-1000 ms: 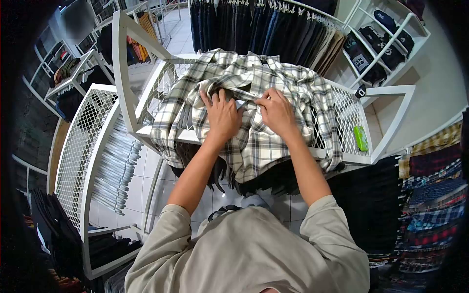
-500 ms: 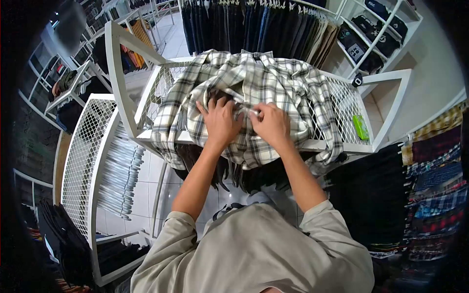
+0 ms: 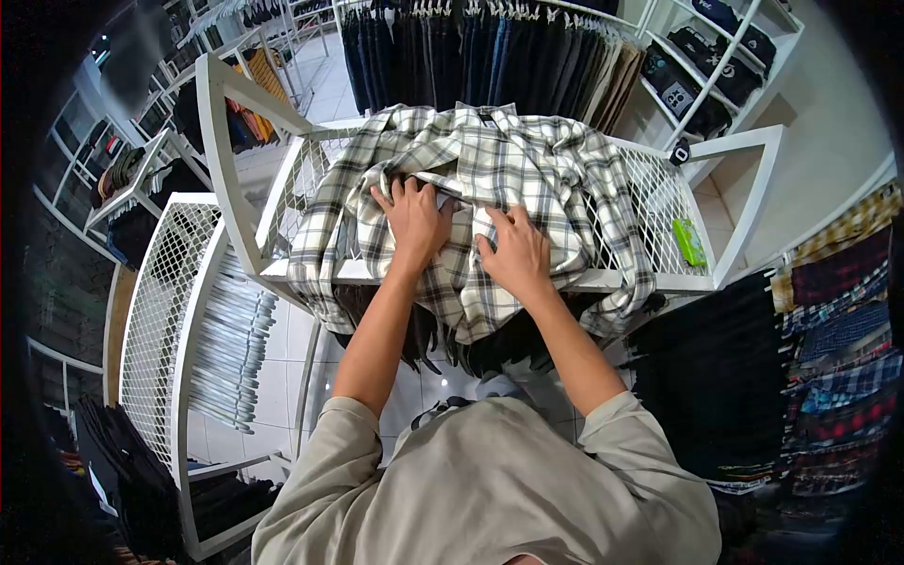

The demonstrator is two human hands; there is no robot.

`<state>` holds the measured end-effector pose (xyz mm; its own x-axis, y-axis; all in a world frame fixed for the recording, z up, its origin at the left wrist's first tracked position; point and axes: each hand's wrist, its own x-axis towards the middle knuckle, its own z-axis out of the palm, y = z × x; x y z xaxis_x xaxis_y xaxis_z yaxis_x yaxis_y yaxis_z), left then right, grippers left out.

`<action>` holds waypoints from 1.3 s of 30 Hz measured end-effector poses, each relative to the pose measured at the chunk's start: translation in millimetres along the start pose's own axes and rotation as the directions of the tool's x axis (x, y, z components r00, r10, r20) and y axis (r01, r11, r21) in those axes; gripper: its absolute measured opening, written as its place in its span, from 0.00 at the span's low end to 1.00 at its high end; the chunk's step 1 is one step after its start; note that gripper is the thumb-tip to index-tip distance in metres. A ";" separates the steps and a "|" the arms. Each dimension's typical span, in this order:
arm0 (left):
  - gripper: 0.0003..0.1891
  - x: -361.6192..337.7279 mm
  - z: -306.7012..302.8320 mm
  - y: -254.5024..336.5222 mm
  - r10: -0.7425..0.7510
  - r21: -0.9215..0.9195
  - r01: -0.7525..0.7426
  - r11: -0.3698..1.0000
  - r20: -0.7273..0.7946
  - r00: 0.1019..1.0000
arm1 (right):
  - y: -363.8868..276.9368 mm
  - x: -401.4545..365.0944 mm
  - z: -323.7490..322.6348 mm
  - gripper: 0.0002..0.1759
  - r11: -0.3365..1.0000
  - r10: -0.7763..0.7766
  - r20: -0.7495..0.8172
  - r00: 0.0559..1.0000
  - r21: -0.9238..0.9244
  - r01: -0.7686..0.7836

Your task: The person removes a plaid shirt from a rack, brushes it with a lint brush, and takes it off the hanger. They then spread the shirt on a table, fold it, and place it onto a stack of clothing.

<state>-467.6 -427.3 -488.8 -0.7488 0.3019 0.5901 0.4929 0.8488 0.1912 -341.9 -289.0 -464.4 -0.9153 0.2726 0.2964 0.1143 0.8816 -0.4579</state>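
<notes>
A person in one pale grey-green T-shirt [image 3: 490, 490] is leaning over a shop display, both bare forearms reaching forward. Two hands are lying palm down on one black-and-white plaid shirt [image 3: 527, 155]. The left hand [image 3: 412, 218] is pressing the cloth with fingers slightly apart, its fingertips at the edge of a fold. The right hand [image 3: 513, 252], just beside it and nearer the body, is resting flat with fingers spread. Neither hand is visibly pinching the fabric.

The plaid shirt is lying crumpled on top of one white wire-mesh rack [image 3: 659, 207], covering most of it, with its near edge and one sleeve drooping over the front rail. Dark garments [image 3: 499, 344] are hanging beneath that rail; their number cannot be told. One small green packet [image 3: 689, 242] is sitting on the bare mesh to the right, well apart from the hands. A second white mesh rack [image 3: 155, 311] is standing lower on the left.

On the right edge, a stack of coloured plaid fabrics [image 3: 838, 301] is showing. Beyond the rack, one row of dark trousers [image 3: 490, 47] is hanging on a rail, and one white shelf unit [image 3: 725, 56] at far right is holding folded dark clothing.
</notes>
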 end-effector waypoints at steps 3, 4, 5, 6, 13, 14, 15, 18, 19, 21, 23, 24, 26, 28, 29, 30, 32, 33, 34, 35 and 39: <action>0.21 0.7 -9.8 4.4 -0.017 -0.022 0.018 1.000 0.027 0.999 | 5.7 -0.1 7.4 0.26 0.999 -0.032 -0.069 0.997 0.007 0.033; 0.22 3.2 -22.8 8.5 -0.060 -0.175 0.073 0.982 0.081 0.995 | 5.0 0.8 5.7 0.26 0.999 -0.031 -0.073 0.997 0.008 0.032; 0.22 5.7 -32.3 11.9 -0.092 -0.320 0.134 0.938 0.143 0.986 | 3.8 0.9 3.0 0.26 0.998 -0.031 -0.062 0.998 0.053 0.035; 0.23 8.4 -38.7 14.7 -0.078 -0.353 0.115 0.929 0.118 0.990 | 3.5 1.4 1.4 0.25 0.994 -0.032 -0.052 0.998 0.099 0.037; 0.25 -25.9 -68.6 32.3 0.024 -0.411 0.016 0.912 0.094 0.995 | 3.6 15.3 -9.1 0.26 0.537 0.185 0.210 0.960 0.797 -0.278; 0.26 -32.6 -73.4 35.6 0.046 -0.425 0.020 0.905 0.144 0.988 | 18.6 19.9 13.1 0.31 0.523 0.152 0.136 0.979 0.829 -0.196; 0.26 -41.0 -77.6 36.2 0.081 -0.449 0.001 0.893 0.163 0.983 | 15.9 17.0 12.1 0.31 0.522 0.156 0.139 0.978 0.829 -0.201; 0.22 -56.1 -90.7 33.8 0.220 -0.526 -0.139 0.839 0.094 0.971 | -1.6 7.0 -0.7 0.42 0.525 0.151 0.227 0.962 0.806 -0.273; 0.22 -55.8 -90.5 27.9 0.217 -0.528 -0.137 0.838 0.093 0.972 | -0.9 4.5 -1.0 0.42 0.527 0.150 0.229 0.962 0.805 -0.273; 0.17 -52.4 -84.9 11.4 0.252 -0.579 -0.046 0.814 0.281 0.926 | 2.2 1.0 -0.4 0.41 0.422 0.097 0.221 0.970 0.874 -0.241; 0.17 -50.7 -80.3 -1.3 0.233 -0.483 -0.116 0.868 0.190 0.954 | 10.4 -5.4 -1.1 0.38 0.404 0.069 0.223 0.972 0.885 -0.232; 0.18 -49.0 -73.7 -8.5 0.218 -0.406 -0.131 0.904 0.176 0.960 | 12.9 -9.7 -8.1 0.38 0.390 0.036 0.261 0.965 0.885 -0.254; 0.22 -49.3 -49.6 -27.4 0.165 -0.235 -0.111 0.966 0.228 0.959 | 20.9 -20.8 -21.9 0.38 0.370 -0.027 0.322 0.946 0.883 -0.290; 0.23 -47.8 -44.1 -34.6 0.145 -0.129 -0.123 0.984 0.180 0.973 | 28.4 -37.4 -48.7 0.38 0.407 -0.065 0.380 0.922 0.854 -0.324; 0.23 -46.0 -43.3 -37.9 0.135 -0.019 -0.133 0.991 0.131 0.982 | 36.2 -44.5 -59.7 0.39 0.465 -0.076 0.419 0.905 0.818 -0.340; 0.26 -42.8 -49.1 -38.9 0.062 0.034 -0.072 0.997 0.219 0.974 | 44.3 -53.5 -66.1 0.41 0.428 -0.127 0.415 0.901 0.843 -0.327; 0.28 -44.6 -49.3 -45.6 0.069 -0.032 -0.064 0.997 0.204 0.977 | 55.9 -74.1 -79.5 0.46 0.377 -0.164 0.424 0.891 0.861 -0.341; 0.31 -46.3 -49.4 -48.2 0.080 -0.096 -0.062 0.993 0.194 0.978 | 64.0 -82.1 -82.3 0.46 0.379 -0.160 0.423 0.892 0.861 -0.340; 0.33 -49.0 -52.0 -49.2 0.094 -0.146 -0.072 0.987 0.152 0.984 | 73.4 -90.1 -82.6 0.46 0.368 -0.212 0.463 0.861 0.854 -0.368; 0.33 -52.4 -55.4 -51.5 0.098 -0.152 -0.074 0.986 0.155 0.983 | 80.6 -99.3 -81.2 0.46 0.359 -0.262 0.500 0.825 0.844 -0.398; 0.27 -73.9 -84.8 -44.5 0.019 -0.519 -0.038 0.854 -0.041 0.999 | 87.2 -125.7 -54.0 0.36 0.286 -0.272 0.593 0.758 0.802 -0.525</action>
<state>-396.6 -524.2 -474.4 -0.7202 0.3003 0.6254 0.6794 0.4877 0.5483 -196.0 -225.6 -496.3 -0.9537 -0.2617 -0.1482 0.2039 -0.2002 -0.9583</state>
